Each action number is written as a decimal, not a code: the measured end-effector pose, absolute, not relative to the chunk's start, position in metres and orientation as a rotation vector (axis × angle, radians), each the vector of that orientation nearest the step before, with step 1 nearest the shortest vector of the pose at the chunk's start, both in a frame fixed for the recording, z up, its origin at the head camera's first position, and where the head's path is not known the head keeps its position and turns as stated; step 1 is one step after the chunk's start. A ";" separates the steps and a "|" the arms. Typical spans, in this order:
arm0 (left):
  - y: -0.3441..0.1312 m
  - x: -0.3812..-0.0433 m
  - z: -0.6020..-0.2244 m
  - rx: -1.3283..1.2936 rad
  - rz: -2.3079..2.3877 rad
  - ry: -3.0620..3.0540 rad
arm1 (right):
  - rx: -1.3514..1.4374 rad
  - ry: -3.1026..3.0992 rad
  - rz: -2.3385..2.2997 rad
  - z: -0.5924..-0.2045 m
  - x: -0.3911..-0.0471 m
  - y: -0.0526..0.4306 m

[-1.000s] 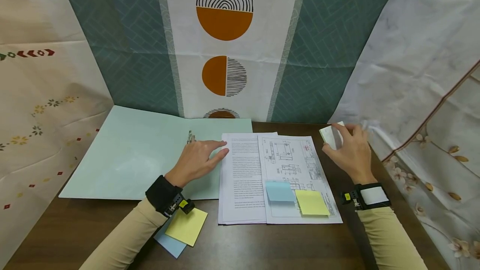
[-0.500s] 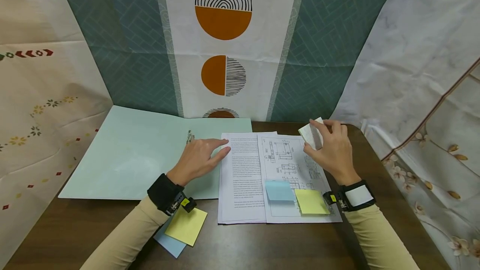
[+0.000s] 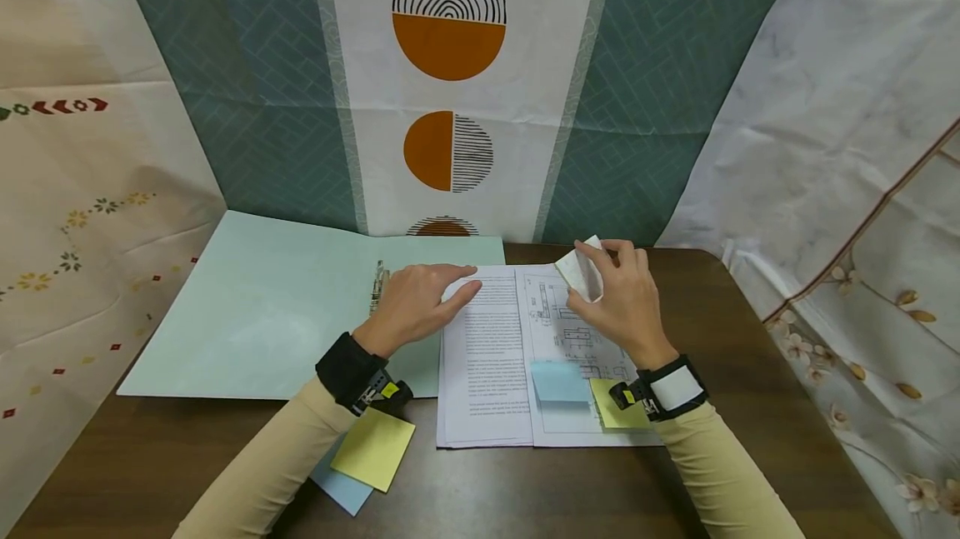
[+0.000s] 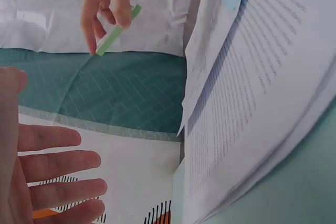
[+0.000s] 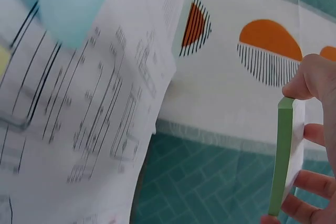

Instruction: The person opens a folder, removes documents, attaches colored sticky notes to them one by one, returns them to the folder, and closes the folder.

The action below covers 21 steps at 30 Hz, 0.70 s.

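My right hand [image 3: 624, 297] pinches a small sticky note pad [image 3: 581, 276] by its edges, above the top of the drawing sheet [image 3: 551, 431]. In the right wrist view the pad's green side [image 5: 282, 156] and white face show. My left hand [image 3: 416, 306] holds nothing; its fingers are straight in the left wrist view, and it hovers over the folder beside the top left corner of the printed text page [image 3: 487, 356]. On the drawing sheet are a blue sticky note [image 3: 558, 381] and a yellow sticky note [image 3: 615, 406], the latter partly covered by the right wrist strap.
A pale green folder [image 3: 262, 314] lies spread at the left, its metal clip [image 3: 377, 282] partly behind the left hand. Below it, a loose yellow note [image 3: 372, 449] overlaps a blue note [image 3: 343, 485] on the brown table [image 3: 480, 497]. Patterned cloth [image 3: 457, 47] hangs behind.
My right hand has carried the sticky note pad leftward, from beside the papers to above the drawing sheet. The left hand has shifted slightly right and up.
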<state>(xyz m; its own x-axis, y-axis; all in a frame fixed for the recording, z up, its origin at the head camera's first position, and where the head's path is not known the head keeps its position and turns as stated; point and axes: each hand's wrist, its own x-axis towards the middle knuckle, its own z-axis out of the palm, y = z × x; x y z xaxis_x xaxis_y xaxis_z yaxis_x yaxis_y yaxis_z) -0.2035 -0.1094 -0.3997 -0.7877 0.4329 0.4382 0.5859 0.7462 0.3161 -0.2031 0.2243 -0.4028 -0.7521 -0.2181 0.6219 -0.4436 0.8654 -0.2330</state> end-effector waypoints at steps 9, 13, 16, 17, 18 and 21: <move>-0.102 -0.205 -0.399 -0.811 -0.678 -2.579 | 0.582 -2.380 0.530 -0.399 -0.195 0.195; -0.100 -0.206 -0.398 -0.821 -0.702 -2.564 | 0.633 -2.352 0.533 -0.397 -0.192 0.185; -0.100 -0.206 -0.396 -0.812 -0.736 -2.564 | 0.665 -2.327 0.534 -0.396 -0.192 0.179; -0.100 -0.207 -0.396 -0.804 -0.750 -2.566 | 0.673 -2.318 0.536 -0.396 -0.192 0.178; -0.100 -0.207 -0.396 -0.796 -0.768 -2.568 | 0.679 -2.311 0.537 -0.396 -0.193 0.177; -0.098 -0.209 -0.396 -0.782 -0.832 -2.571 | 0.693 -2.293 0.538 -0.396 -0.192 0.172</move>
<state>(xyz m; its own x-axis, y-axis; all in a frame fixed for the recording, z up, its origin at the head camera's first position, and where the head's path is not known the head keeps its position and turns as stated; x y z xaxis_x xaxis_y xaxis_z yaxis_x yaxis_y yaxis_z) -0.2090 -0.0981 -0.3955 -0.7960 0.3989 0.4553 0.5900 0.6795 0.4361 -0.1925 0.1722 -0.3958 -0.6320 -0.3282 0.7021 -0.6063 0.7736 -0.1841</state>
